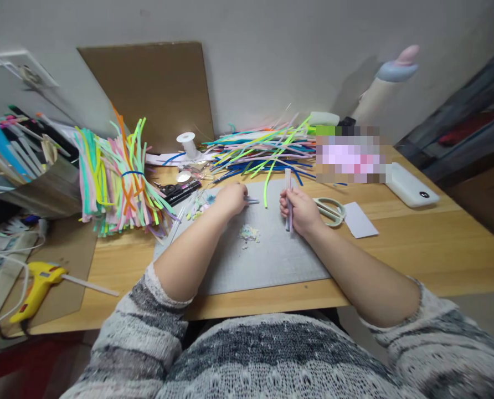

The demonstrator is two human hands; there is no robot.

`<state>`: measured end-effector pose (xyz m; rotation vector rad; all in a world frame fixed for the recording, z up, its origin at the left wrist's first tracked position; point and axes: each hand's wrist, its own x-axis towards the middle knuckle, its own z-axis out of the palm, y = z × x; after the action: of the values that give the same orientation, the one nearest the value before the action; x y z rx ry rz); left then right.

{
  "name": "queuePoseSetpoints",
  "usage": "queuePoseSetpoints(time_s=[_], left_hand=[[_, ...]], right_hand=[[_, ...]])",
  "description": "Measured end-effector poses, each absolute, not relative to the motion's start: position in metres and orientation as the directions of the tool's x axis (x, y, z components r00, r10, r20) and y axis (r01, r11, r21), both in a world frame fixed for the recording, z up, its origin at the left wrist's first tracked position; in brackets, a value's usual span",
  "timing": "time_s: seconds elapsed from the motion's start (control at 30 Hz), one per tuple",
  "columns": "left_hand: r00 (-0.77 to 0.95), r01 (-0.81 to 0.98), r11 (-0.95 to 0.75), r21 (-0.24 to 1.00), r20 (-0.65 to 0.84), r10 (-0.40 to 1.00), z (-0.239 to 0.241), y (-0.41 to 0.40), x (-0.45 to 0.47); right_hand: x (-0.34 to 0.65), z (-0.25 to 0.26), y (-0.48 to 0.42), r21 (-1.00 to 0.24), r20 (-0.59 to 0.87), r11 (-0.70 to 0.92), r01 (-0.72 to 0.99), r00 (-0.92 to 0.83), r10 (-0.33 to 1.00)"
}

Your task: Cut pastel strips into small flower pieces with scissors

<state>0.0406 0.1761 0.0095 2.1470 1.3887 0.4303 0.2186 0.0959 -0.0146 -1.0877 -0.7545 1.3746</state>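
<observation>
Upright in my right hand (pixel 300 209) is a small bundle of pale lilac and grey pipe cleaners (pixel 288 178), its fingers wrapped around the middle. My left hand (pixel 232 198) is low over the grey cutting mat (pixel 267 266), fingers curled down. Short grey pipe cleaners (pixel 252 200) stick out from under its fingertips; how firmly they are gripped is hidden. Small pastel clippings (pixel 249 233) lie in a pile on the mat between the hands. More pastel pieces (pixel 199 205) sit behind my left wrist. Scissors with pale green handles (pixel 332 212) lie beside my right wrist.
A thick bundle of coloured pipe cleaners (pixel 122 183) stands at left, with loose ones (pixel 263 147) along the wall. A yellow glue gun (pixel 39 285) lies front left. A white spool (pixel 186 144), white card (pixel 360 220) and white power bank (pixel 411 185) are also on the table.
</observation>
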Motion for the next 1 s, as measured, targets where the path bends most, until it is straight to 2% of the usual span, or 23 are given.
queuePoseSetpoints(time_s=[0.2, 0.4, 0.57, 0.67, 0.73, 0.8, 0.87, 1.0], left_hand=[[0.389, 0.784, -0.275, 0.557, -0.095, 0.916, 0.003, 0.179, 0.04], [0.404, 0.733, -0.31, 0.605, -0.021, 0.915, 0.001, 0.176, 0.04], [0.371, 0.631, -0.356, 0.689, 0.134, 0.919, 0.024, 0.17, 0.039], [0.293, 0.38, -0.282, 0.881, 0.174, 0.94, 0.047, 0.159, 0.034], [0.259, 0.107, -0.123, 0.987, 0.091, 0.962, 0.058, 0.148, 0.026], [0.252, -0.091, 0.054, 0.994, -0.029, 0.967, 0.064, 0.135, 0.014], [0.251, -0.213, 0.199, 0.957, -0.143, 0.957, 0.063, 0.121, 0.0], [0.27, -0.345, 0.373, 0.862, -0.289, 0.918, 0.052, 0.098, -0.029]], right_hand=[[0.223, -0.018, 0.101, -0.902, -0.191, -0.14, -0.408, 0.086, 0.978], [0.222, -0.017, 0.103, -0.88, -0.249, -0.205, -0.428, 0.048, 0.967], [0.219, -0.007, 0.1, -0.716, -0.405, -0.47, -0.517, -0.24, 0.882], [0.22, -0.005, 0.1, -0.654, -0.491, -0.548, -0.522, -0.258, 0.832], [0.222, -0.007, 0.103, -0.674, -0.51, -0.503, -0.54, -0.152, 0.847], [0.227, -0.011, 0.108, -0.747, -0.459, -0.384, -0.542, 0.002, 0.889], [0.233, -0.016, 0.115, -0.814, -0.381, -0.271, -0.514, 0.12, 0.917], [0.242, -0.022, 0.127, -0.847, -0.337, -0.22, -0.484, 0.169, 0.926]])
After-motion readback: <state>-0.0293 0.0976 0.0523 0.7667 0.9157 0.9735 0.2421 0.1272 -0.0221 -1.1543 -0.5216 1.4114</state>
